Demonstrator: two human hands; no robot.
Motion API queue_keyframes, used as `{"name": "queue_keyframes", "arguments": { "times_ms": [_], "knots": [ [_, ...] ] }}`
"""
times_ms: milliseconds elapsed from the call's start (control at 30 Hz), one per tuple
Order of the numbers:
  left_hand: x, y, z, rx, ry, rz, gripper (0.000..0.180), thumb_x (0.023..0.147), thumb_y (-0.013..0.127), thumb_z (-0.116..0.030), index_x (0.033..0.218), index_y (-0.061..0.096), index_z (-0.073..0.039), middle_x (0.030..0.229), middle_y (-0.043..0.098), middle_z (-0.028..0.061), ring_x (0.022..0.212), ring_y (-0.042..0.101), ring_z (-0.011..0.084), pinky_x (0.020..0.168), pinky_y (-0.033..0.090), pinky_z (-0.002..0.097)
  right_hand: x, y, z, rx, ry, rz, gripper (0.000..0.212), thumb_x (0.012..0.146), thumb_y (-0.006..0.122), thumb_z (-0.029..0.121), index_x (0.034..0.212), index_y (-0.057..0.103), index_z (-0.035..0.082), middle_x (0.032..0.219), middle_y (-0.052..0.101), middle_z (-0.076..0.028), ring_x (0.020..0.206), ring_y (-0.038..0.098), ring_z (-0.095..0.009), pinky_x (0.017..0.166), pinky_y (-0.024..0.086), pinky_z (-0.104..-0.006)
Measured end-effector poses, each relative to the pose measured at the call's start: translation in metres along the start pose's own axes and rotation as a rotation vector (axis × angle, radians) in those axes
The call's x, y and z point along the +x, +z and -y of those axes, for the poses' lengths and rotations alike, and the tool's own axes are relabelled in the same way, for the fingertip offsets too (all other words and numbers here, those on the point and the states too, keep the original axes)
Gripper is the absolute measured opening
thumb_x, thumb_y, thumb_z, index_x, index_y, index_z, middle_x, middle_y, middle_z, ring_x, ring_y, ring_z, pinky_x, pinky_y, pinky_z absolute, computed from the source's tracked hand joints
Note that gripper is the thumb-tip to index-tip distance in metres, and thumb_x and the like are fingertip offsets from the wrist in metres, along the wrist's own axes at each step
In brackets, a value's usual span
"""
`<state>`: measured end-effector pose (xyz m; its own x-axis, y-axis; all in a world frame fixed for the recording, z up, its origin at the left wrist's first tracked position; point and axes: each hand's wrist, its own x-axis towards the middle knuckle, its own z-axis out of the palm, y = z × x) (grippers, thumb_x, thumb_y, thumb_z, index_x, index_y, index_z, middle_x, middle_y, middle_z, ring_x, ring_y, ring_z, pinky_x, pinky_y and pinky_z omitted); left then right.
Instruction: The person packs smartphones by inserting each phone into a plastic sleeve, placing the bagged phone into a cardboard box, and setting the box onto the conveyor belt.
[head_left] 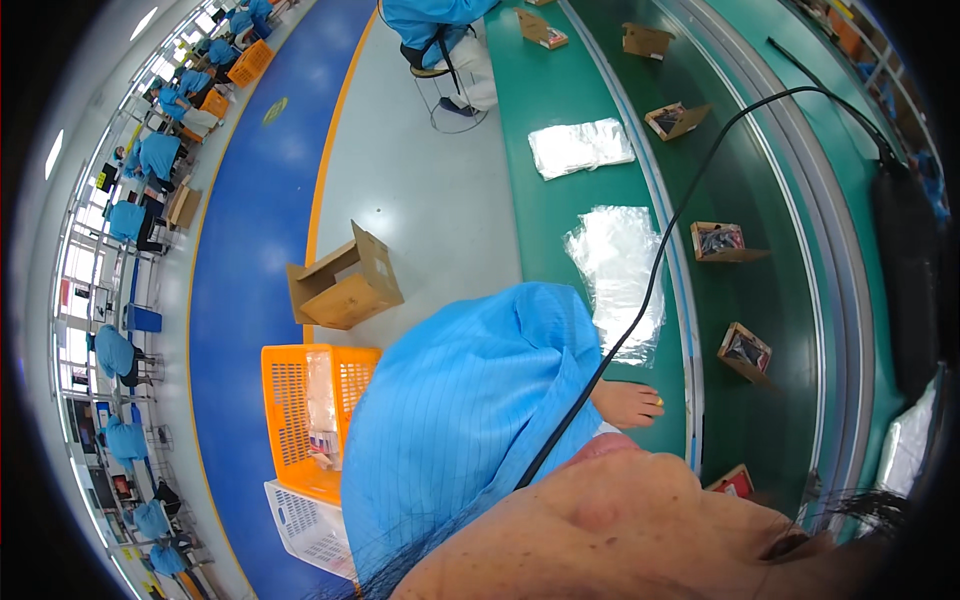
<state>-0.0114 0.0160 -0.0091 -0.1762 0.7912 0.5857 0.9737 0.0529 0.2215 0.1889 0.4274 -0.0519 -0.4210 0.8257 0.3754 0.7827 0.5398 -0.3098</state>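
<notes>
Skin (640,540) fills bottom centre; if I reach, my fingers (645,404), whose grip I can't tell, could snag the cable (661,248).

Factory hall — conveyor (775,310), cartons (718,240), blue-smocked workers (157,155)

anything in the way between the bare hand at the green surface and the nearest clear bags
Nothing visible stands between the hand and the near edge of the clear bags. A black cable crosses the view over the bags' right part, though; whether it touches them is unclear.
</notes>
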Motion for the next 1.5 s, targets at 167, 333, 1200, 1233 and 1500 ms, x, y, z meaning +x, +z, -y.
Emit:
{"name": "queue_keyframes", "arguments": {
  "times_ms": [167, 333, 1200, 1233, 1500],
  "knots": [
    [-0.01, 0.003, -0.005, -0.061, -0.08, 0.107, 0.032, 0.078, 0.057, -0.022, 0.103, 0.053, -0.002, 0.126, 0.046, 0.0218, 0.113, 0.046, 0.0373, 0.102, 0.032, 0.0473, -0.113, -0.101, 0.111, 0.395, -0.042, 0.301, 0.034, 0.092, 0.05, 0.012, 0.126, 0.054, 0.007, 0.095, 0.057, -0.018, 0.087, 0.059, -0.03, 0.073, 0.048, -0.0392],
    [0.002, 0.006, -0.015, -0.217, -0.258, 0.126, 0.027, 0.078, 0.054, -0.014, 0.103, 0.053, -0.002, 0.117, 0.049, 0.0189, 0.109, 0.048, 0.033, 0.095, 0.039, 0.0406, -0.183, -0.125, 0.126, -0.136, -0.744, 0.044, 0.057, 0.083, 0.062, 0.01, 0.135, 0.044, 0.028, 0.116, 0.053, -0.018, 0.095, 0.056, -0.035, 0.073, 0.044, -0.0438],
    [-0.049, -0.022, -0.046, 0.058, -0.345, 0.269, 0.032, 0.082, 0.048, -0.014, 0.109, 0.051, 0.002, 0.133, 0.041, 0.0219, 0.111, 0.047, 0.0285, 0.093, 0.04, 0.0371, -0.146, -0.164, 0.148, 0.444, -0.011, 0.837, 0.045, 0.095, 0.048, 0.042, 0.094, 0.063, 0.0, 0.078, 0.063, -0.015, 0.072, 0.061, -0.022, 0.063, 0.048, -0.0358],
    [-0.048, -0.021, -0.047, 0.053, -0.332, 0.273, 0.032, 0.082, 0.048, -0.014, 0.109, 0.051, 0.002, 0.133, 0.041, 0.0219, 0.111, 0.047, 0.0285, 0.093, 0.04, 0.0371, -0.142, -0.144, 0.157, 0.299, -0.305, 0.528, 0.046, 0.093, 0.05, 0.043, 0.108, 0.057, 0.0, 0.096, 0.059, -0.02, 0.089, 0.058, -0.028, 0.072, 0.049, -0.0399],
    [-0.045, -0.031, -0.03, 0.089, -0.217, 0.084, 0.025, 0.073, 0.052, -0.014, 0.093, 0.053, 0.001, 0.104, 0.053, 0.0161, 0.095, 0.053, 0.0278, 0.08, 0.045, 0.0349, -0.163, -0.066, 0.204, -0.219, -0.415, 0.501, 0.072, 0.077, 0.066, 0.046, 0.137, 0.039, 0.018, 0.127, 0.043, -0.024, 0.11, 0.047, -0.043, 0.088, 0.045, -0.047]
  ]
}}
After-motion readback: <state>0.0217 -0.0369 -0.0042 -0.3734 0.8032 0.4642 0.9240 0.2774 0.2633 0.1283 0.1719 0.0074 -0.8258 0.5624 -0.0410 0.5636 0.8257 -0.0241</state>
